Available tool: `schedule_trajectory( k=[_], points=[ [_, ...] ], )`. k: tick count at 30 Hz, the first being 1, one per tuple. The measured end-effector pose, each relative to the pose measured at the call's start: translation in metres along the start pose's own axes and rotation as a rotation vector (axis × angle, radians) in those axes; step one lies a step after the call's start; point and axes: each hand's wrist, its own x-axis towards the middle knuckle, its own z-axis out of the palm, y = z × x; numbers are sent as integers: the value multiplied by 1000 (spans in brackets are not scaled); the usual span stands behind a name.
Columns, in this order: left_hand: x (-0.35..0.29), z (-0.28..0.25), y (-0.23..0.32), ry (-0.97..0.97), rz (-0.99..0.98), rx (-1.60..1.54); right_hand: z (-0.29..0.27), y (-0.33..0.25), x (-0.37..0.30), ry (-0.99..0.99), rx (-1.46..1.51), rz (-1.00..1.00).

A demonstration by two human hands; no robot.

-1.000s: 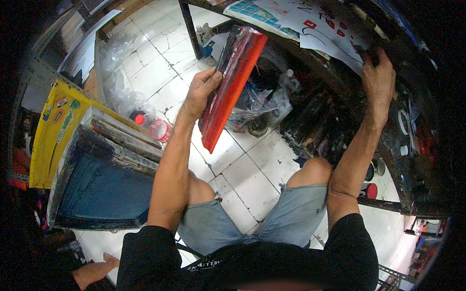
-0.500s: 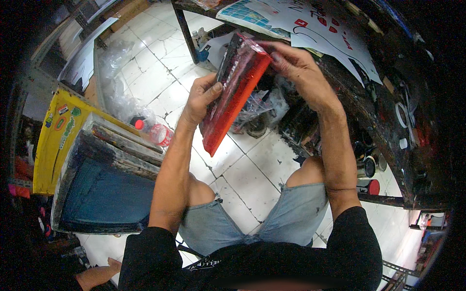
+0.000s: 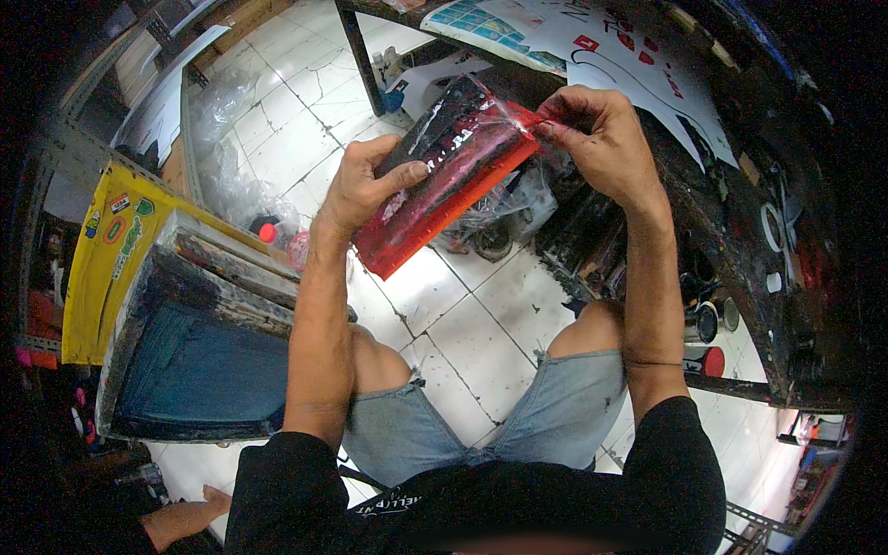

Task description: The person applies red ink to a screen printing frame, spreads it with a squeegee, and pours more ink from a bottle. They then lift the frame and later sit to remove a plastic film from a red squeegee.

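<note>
A wide squeegee (image 3: 421, 171) with a dark, ink-smeared body and a bright red blade edge is held up at a slant above the floor. My left hand (image 3: 370, 180) grips its near left side, the thumb lying across the face and the fingers hidden behind. At the far right end my right hand (image 3: 592, 134) has thumb and forefinger pinched together on the red corner, where a shiny clear strip crosses the squeegee. Whether the fingertips hold that strip or the corner itself is hard to make out.
Framed printing screens (image 3: 199, 370) and a yellow panel (image 3: 106, 268) stand at my left. A red-capped bottle (image 3: 268, 233) and clear plastic bags lie on the tiled floor (image 3: 444, 342). At the right, a dark workbench (image 3: 703, 213) bears printed sheets (image 3: 592, 55), with cans (image 3: 708, 319) underneath. Another person's hand (image 3: 217, 502) shows lower left.
The squeegee has turned flatter and shows more of its face. Its near end has swung left, and my right hand has moved slightly right and down with the far corner.
</note>
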Motion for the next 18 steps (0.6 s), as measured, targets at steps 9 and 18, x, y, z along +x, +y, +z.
schedule_trajectory(
  k=[9,18],
  points=[
    [1,-20,1,152,-17,382,-4,1,-3,212,-360,-131],
    [10,-18,-28,716,-241,294,51,-29,-18,-63,-533,-294]
  ],
)
